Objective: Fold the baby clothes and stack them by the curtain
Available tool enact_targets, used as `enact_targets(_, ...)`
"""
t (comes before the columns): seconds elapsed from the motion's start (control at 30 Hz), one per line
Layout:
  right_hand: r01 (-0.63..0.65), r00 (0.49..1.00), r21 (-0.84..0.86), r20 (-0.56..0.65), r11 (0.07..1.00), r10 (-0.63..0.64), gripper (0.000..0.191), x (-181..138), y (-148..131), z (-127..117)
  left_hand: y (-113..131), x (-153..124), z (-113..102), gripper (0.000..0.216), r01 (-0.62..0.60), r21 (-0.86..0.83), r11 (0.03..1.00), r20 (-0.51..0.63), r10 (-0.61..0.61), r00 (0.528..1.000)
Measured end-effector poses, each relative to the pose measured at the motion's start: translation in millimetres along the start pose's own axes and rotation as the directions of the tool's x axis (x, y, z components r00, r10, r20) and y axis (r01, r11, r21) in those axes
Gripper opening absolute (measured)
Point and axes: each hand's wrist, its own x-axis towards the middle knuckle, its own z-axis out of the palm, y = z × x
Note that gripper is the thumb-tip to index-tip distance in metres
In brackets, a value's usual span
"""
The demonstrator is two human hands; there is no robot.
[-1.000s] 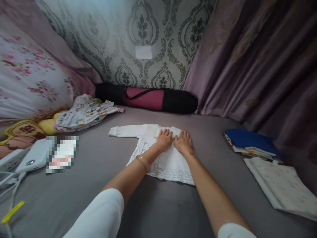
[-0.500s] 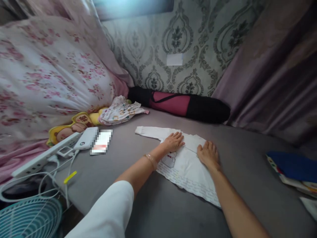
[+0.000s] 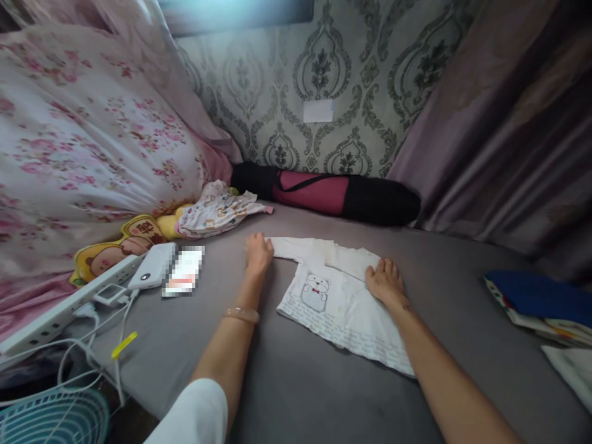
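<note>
A small white long-sleeved shirt point(image 3: 345, 308) lies flat on the grey sheet, with a bear print on its front and lines of lettering along the hem. Its left-hand sleeve point(image 3: 287, 248) stretches out to the side, and my left hand point(image 3: 259, 251) is closed around the cuff end, hiding it. The other sleeve is folded across the chest. Over that folded edge rests my right hand point(image 3: 386, 280), palm down with fingers stretched out, pressing on the shirt. A pale bangle point(image 3: 243, 315) circles my left wrist.
A black and dark red long bag point(image 3: 319, 192) lies along the wall. Patterned clothing point(image 3: 219, 213), a white power bank point(image 3: 152, 266), a blurred phone point(image 3: 184, 271) and a power strip point(image 3: 69, 308) are at left. A blue folded item point(image 3: 541, 305) tops a stack at right.
My left hand has moved left from the shirt's chest to the sleeve cuff and closed on it, uncovering the bear print. My right hand stays on the shirt. The view has shifted slightly right.
</note>
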Motion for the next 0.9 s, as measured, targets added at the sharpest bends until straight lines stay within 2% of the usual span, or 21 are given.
enact_targets(0.1,-0.008,0.999,0.005,0.041,1.0,0.008,0.064,1,-1,-4,-17,-1,-6,0.039,0.167,0.034,0.985,-0.056,-0.165,0.985)
enact_targets(0.2,-0.021,0.997,0.012,0.077,1.0,0.02,0.065,2,-2,-8,-25,-1,-6,0.04,0.263,0.029,0.964,-0.049,-0.261,0.964)
enact_targets(0.43,-0.018,0.994,0.054,0.11,0.998,0.012,0.064,7,0,-19,-29,6,2,0.044,0.35,0.051,0.935,-0.024,-0.349,0.937)
enact_targets(0.53,0.021,1.0,0.039,0.008,0.999,-0.021,0.061,5,-8,-27,-29,8,4,0.044,0.351,0.047,0.935,0.023,-0.352,0.936)
enact_targets(0.6,0.111,0.989,0.022,-0.097,0.994,-0.108,0.057,0,-25,-32,-29,9,4,0.042,0.362,0.031,0.932,0.038,-0.363,0.931)
enact_targets(0.67,0.23,0.965,0.024,-0.139,0.973,-0.224,0.054,-5,-50,-34,-29,10,5,0.037,0.367,0.0,0.93,0.038,-0.367,0.93)
enact_targets(0.8,0.408,0.913,0.102,-0.05,0.907,-0.405,0.053,-12,-110,-33,-30,13,9,0.023,0.272,-0.196,0.942,0.038,-0.27,0.962)
enact_targets(0.9,0.469,0.879,0.157,0.01,0.869,-0.476,0.054,-12,-148,-29,-31,17,12,0.016,0.195,-0.423,0.885,0.016,-0.208,0.978)
